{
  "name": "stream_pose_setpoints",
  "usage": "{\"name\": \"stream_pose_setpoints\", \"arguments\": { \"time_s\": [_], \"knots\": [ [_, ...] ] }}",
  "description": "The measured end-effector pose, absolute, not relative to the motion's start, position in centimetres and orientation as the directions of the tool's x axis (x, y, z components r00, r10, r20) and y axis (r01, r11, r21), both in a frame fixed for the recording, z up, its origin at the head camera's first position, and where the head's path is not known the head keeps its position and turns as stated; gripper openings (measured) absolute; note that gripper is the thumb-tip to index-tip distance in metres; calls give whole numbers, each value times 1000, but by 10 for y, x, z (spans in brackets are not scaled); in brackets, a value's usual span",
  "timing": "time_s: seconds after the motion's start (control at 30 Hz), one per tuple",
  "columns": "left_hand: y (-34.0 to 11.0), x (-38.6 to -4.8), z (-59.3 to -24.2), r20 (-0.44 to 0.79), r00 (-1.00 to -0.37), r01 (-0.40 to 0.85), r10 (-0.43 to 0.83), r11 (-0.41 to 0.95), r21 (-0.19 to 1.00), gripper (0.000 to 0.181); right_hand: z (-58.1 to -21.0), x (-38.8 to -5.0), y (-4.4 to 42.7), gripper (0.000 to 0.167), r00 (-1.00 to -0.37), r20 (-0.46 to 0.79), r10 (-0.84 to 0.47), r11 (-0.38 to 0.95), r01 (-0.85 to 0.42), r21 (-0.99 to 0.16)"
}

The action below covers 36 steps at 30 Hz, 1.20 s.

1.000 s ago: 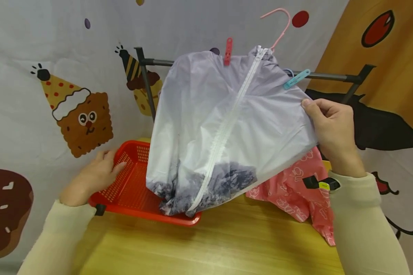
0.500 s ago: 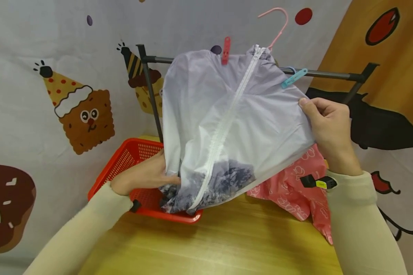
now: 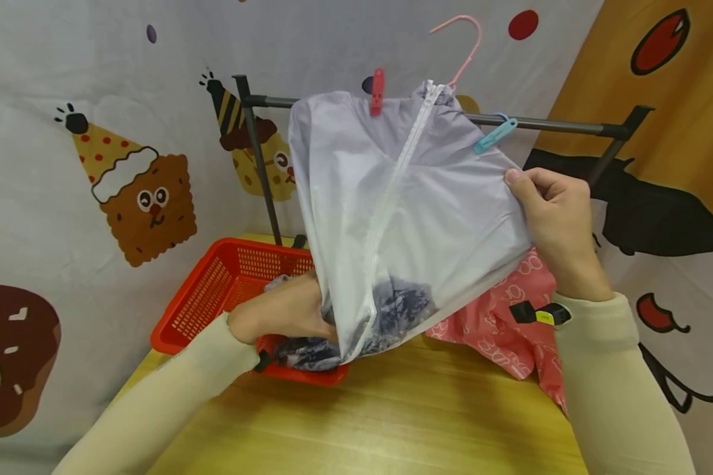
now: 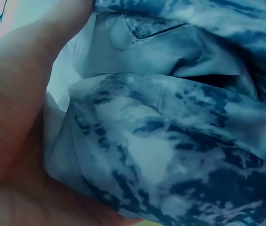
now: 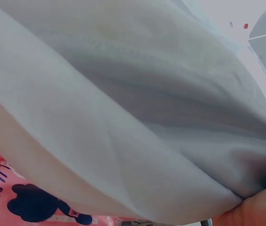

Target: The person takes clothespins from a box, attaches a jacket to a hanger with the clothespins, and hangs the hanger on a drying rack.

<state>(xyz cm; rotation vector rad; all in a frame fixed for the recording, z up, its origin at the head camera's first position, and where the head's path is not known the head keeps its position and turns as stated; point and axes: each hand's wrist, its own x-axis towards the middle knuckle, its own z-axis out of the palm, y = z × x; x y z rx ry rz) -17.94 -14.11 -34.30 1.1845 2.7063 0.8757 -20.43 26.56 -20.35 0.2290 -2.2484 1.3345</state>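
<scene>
A pale grey-and-white zip jacket [image 3: 356, 198] with a dark mottled hem hangs on a pink hanger [image 3: 472, 49]. My right hand [image 3: 555, 224] pinches its right edge between thumb and fingers, pulling the cloth outward. My left hand [image 3: 288, 310] reaches under the jacket's lower left, above the red basket [image 3: 181, 310]. Its thumb stands straight and apart from the fingers, which the cloth hides. Mottled fabric [image 4: 147, 155] lies against the left palm in the left wrist view. A red clothespin [image 3: 377, 92] and a teal clothespin [image 3: 496, 136] are at the jacket's shoulders.
Behind the jacket runs a dark rack bar [image 3: 558, 125] with upright posts. Pink patterned cloth [image 3: 511, 330] hangs at right, over the yellow wooden table [image 3: 392, 422]. A cartoon-printed backdrop [image 3: 95, 53] closes off the rear.
My left hand has moved right from the basket's rim to beneath the jacket, pushing its left side inward. The right hand keeps its pinch and shifts slightly left, with the hanger and clothespins.
</scene>
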Motion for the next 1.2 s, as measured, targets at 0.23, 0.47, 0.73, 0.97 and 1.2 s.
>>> {"name": "stream_pose_setpoints", "arguments": {
  "time_s": [0.23,0.47,0.73,0.97,1.2],
  "knots": [
    [-130,-179,-343,123,-622,728,773,513,455,118,-210,-206,260,34,-844,528,95,508,-415,-755],
    [-130,-176,-346,165,-583,787,795,503,357,83,-212,-206,255,33,-831,550,87,497,-442,-746],
    [-128,-177,-348,98,-586,766,805,510,391,65,-215,-204,255,34,-832,548,93,486,-442,-754],
    [-126,-180,-349,33,-607,725,794,537,431,64,-218,-205,257,33,-823,559,96,492,-449,-746],
    [-126,-187,-351,73,-587,765,807,522,378,55,-221,-207,259,31,-809,575,120,461,-467,-754]
  ]
}}
